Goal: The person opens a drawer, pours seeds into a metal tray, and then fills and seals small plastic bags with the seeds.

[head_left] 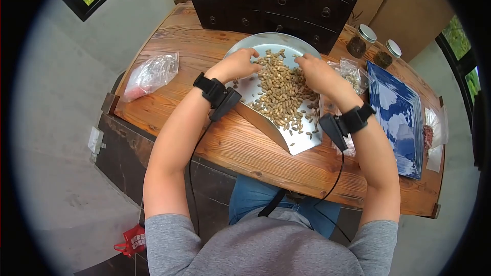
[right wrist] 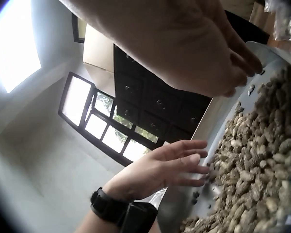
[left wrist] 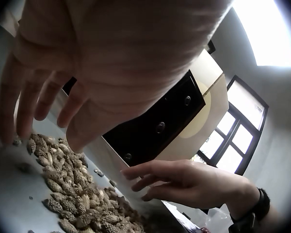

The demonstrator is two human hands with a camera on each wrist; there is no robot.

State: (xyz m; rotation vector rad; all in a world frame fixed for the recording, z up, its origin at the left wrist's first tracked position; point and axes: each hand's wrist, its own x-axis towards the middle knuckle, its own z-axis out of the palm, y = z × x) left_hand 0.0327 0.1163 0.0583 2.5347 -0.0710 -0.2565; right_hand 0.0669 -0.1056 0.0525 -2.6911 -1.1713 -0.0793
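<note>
A silvery metal scoop-shaped tray (head_left: 302, 145) lies on the wooden table, its flat lip toward the person. Spread over it is a pile of brownish, rough oval seed-like pieces (head_left: 281, 92). At the pile's left edge, my left hand (head_left: 238, 66) reaches in with fingers loosely bent. My right hand (head_left: 319, 75) hovers over the far right side near the rim. In the left wrist view the left hand's fingers (left wrist: 31, 97) hang spread just above the pieces, while the right hand (left wrist: 194, 184) has fairly straight fingers. Neither hand shows a piece gripped.
Behind the tray stands a dark drawer cabinet (head_left: 279, 0). Two lidded jars (head_left: 360, 41) sit at the back right. A blue-and-white rectangular tray (head_left: 399, 117) lies to the right, with a bag of reddish bits (head_left: 428, 135) beyond. A clear plastic bag (head_left: 152, 75) is on the left.
</note>
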